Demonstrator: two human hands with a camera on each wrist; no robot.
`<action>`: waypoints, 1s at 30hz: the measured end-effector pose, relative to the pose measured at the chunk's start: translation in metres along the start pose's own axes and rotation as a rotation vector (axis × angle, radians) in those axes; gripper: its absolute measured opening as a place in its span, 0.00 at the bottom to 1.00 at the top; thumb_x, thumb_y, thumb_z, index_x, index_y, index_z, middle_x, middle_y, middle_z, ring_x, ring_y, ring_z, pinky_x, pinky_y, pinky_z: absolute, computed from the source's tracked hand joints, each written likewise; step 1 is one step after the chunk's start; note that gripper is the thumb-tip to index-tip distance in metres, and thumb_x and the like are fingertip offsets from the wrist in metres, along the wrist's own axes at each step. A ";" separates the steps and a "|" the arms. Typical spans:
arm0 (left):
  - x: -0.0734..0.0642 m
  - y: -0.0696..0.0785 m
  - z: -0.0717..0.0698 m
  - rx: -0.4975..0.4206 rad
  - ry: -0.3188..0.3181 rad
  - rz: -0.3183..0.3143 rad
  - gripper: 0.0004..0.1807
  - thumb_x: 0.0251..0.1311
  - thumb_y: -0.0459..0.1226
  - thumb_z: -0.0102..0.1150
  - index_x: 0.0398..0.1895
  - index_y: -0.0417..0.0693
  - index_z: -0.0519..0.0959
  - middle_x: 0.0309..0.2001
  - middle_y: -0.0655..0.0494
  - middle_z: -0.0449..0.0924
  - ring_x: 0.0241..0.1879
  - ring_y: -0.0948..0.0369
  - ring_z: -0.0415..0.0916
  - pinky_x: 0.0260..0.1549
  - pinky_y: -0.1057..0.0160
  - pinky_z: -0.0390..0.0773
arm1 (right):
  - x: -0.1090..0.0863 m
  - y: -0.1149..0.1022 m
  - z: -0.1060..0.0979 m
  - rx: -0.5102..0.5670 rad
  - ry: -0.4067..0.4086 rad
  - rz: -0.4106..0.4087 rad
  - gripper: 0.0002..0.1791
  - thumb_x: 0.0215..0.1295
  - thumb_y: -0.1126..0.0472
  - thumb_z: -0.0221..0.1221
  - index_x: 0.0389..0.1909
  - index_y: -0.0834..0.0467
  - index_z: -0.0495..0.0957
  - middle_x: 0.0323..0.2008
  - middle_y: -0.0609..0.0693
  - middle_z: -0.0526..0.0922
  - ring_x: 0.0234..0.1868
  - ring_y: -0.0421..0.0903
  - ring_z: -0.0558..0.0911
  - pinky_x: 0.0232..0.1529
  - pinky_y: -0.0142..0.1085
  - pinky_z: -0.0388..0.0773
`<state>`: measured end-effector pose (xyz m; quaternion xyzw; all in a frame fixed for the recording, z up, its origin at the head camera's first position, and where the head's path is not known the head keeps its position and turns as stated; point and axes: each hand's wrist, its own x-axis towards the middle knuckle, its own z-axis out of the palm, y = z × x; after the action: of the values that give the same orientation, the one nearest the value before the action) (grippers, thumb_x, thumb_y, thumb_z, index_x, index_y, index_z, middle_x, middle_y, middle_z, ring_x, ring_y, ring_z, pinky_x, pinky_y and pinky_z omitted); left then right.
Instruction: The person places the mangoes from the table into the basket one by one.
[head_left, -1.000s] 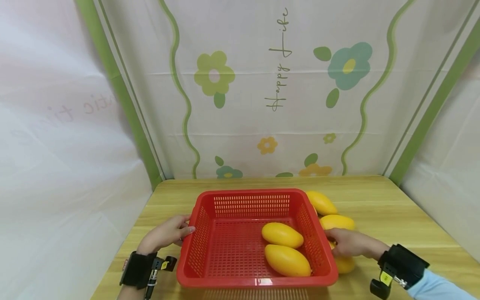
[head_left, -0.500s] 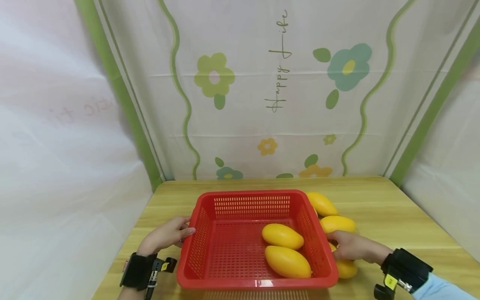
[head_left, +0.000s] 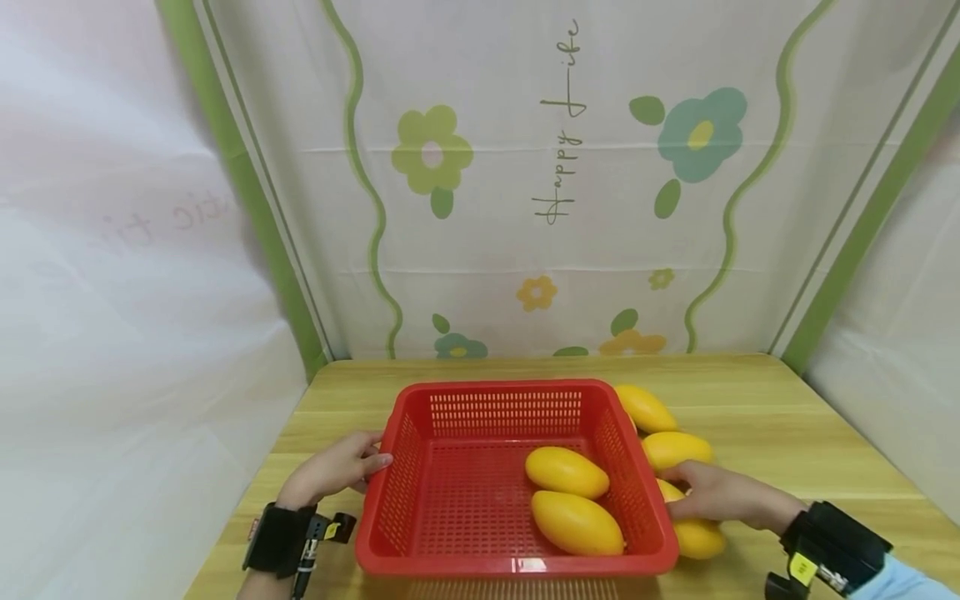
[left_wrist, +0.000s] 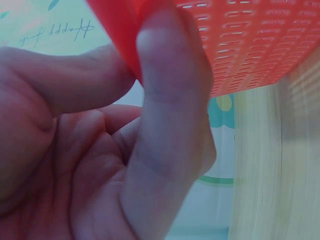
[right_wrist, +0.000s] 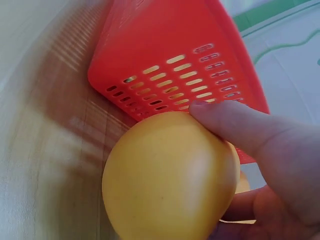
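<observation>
A red slotted plastic basket [head_left: 516, 567] stands at the middle of the table, with two yellow mangoes, one [head_left: 566, 472] behind the other [head_left: 577, 523], in its right half. My left hand [head_left: 333, 468] pinches the basket's left rim between thumb and fingers, as the left wrist view shows. Just outside the right wall, my right hand [head_left: 723, 493] holds a mango [right_wrist: 167, 175]. Its thumb lies on the side facing the basket and the other fingers are partly hidden behind the fruit. In the head view, the hand covers part of this mango.
More mangoes lie along the basket's right side, one [head_left: 677, 450] just beyond my right hand and another [head_left: 647, 408] farther back, partly hidden by the basket. The wooden table [head_left: 810, 433] ends at a printed curtain [head_left: 487, 233] behind, with white cloth on both sides.
My right hand has shifted slightly right, away from the basket wall, and the mango under it has moved right too. The left hand and the basket stay in place.
</observation>
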<state>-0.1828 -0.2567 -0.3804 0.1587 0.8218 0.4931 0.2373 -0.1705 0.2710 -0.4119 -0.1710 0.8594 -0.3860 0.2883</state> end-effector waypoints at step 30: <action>-0.002 0.002 0.001 -0.010 0.003 0.004 0.27 0.75 0.32 0.47 0.71 0.25 0.59 0.37 0.44 0.83 0.36 0.52 0.86 0.36 0.55 0.89 | -0.028 -0.002 -0.019 0.099 0.034 0.078 0.32 0.70 0.51 0.60 0.60 0.75 0.70 0.46 0.56 0.79 0.39 0.47 0.78 0.35 0.39 0.81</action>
<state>-0.1806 -0.2562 -0.3788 0.1583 0.8195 0.4976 0.2361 -0.1611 0.2951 -0.3904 -0.1164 0.8500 -0.4193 0.2968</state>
